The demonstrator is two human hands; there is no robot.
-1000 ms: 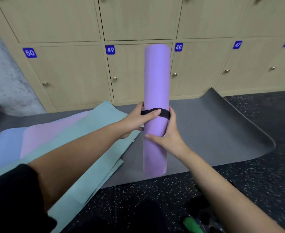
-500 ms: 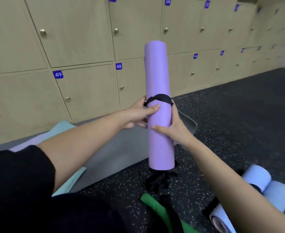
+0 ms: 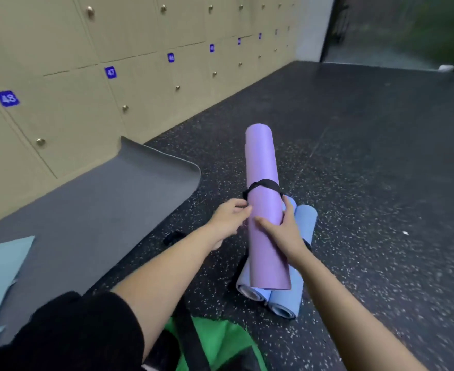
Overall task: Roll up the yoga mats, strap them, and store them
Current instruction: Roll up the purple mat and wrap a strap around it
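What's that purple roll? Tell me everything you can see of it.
The purple mat is a smooth, foam-like sheet rolled into a tight tube, cinched near its middle by a black strap. It leans away from the person, above two blue rolled mats. The right hand grips it; the left hand touches its side.

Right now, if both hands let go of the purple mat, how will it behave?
Probably stays rolled: a black strap circles the purple mat. Seems stiff: it juts straight past the right hand and left hand. Round, so may roll off the blue mats beneath.
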